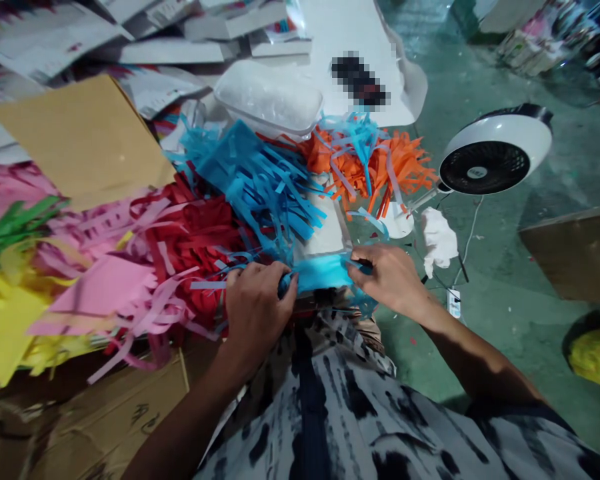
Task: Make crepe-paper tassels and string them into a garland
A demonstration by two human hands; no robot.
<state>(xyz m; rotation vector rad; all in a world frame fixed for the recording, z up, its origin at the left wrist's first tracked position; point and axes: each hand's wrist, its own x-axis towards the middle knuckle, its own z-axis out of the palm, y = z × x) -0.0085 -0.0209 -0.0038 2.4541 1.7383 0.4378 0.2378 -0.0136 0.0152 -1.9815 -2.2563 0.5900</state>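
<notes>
A light-blue tissue paper strip (325, 270) is stretched between my two hands, close to my body at the table edge. My left hand (257, 300) is closed on its left end, thumb against the curled fingers. My right hand (387, 277) pinches the other end. Just beyond the strip lies a white flat sheet (325, 227), partly covered. A darker blue fringed paper bundle (265, 177) rests above my left hand. Red fringed paper (195, 240) lies left of that hand. Orange fringed paper (395, 167) with some blue strands sits farther out on the right.
Pink (105, 287) and yellow fringed paper (10, 313) spread leftward, beside a tan sheet (95, 140). Behind are a clear plastic tray (267, 97) and stacked white boxes (170, 50). A fan (495, 153) stands right, near a power strip (454, 303) and cables on the green floor.
</notes>
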